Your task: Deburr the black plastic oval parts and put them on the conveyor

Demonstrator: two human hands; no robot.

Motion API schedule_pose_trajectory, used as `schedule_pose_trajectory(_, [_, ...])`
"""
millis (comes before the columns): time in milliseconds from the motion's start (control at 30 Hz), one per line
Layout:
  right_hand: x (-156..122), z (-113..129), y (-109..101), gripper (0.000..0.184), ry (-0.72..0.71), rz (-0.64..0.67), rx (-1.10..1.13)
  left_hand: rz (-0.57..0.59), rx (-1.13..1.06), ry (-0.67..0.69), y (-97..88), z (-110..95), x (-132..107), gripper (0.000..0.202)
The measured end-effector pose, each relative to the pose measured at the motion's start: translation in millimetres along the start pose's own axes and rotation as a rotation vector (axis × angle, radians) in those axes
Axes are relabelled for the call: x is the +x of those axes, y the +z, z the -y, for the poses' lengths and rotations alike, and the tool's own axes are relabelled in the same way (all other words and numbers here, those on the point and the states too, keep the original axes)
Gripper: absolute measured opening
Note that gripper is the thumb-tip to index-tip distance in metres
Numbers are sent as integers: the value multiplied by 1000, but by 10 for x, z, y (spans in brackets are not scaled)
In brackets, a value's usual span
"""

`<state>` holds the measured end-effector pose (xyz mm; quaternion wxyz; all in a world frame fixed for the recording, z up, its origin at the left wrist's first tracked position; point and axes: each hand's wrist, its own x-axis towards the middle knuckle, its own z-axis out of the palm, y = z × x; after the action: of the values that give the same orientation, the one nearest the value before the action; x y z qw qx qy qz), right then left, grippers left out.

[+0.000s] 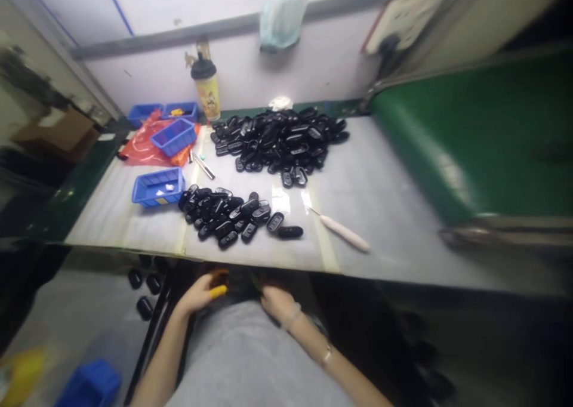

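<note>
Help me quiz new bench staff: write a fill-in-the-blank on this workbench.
The left hand has a ____ piece at its fingers. The pile of black key fobs farther from the person is the ____ of the two. The white-handled awl lies to the ____ of the nearer pile.

Missing words: yellow; larger; right.

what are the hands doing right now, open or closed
Left hand: can't tell if it's holding anything; a yellow finger cot shows on one finger.
Right hand: fingers bent downward, can't tell if it's holding anything.
</note>
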<state>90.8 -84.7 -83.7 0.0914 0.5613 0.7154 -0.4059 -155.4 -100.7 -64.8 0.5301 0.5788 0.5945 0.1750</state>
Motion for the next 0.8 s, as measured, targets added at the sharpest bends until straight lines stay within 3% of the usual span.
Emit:
schedule_pose_trajectory(67, [-94, -64, -57, 26, 6, -24, 35, -206, 60, -29, 72, 271, 141, 40])
schedule_pose_trajectory(167, [-278, -172, -101, 21, 4, -22, 92, -341, 117, -20, 141, 487, 380, 37])
schedule_pose_trajectory(300, [-490, -291, -69, 16, 36, -30, 134, -332, 131, 51, 167, 521, 573, 35])
schedule_pose_trajectory(433, [-599, -408, -26, 15, 43, -35, 147, -335, 115, 75, 166, 496, 586, 41])
schedule_pose_trajectory(667, [-624, -665, 127, 38, -85, -106, 354, -457, -43, -35, 244, 497, 525, 45])
schedule_pose_trajectory(800, [-520, -814, 71, 44, -76, -74, 416, -482, -69, -24, 243, 441, 498, 46])
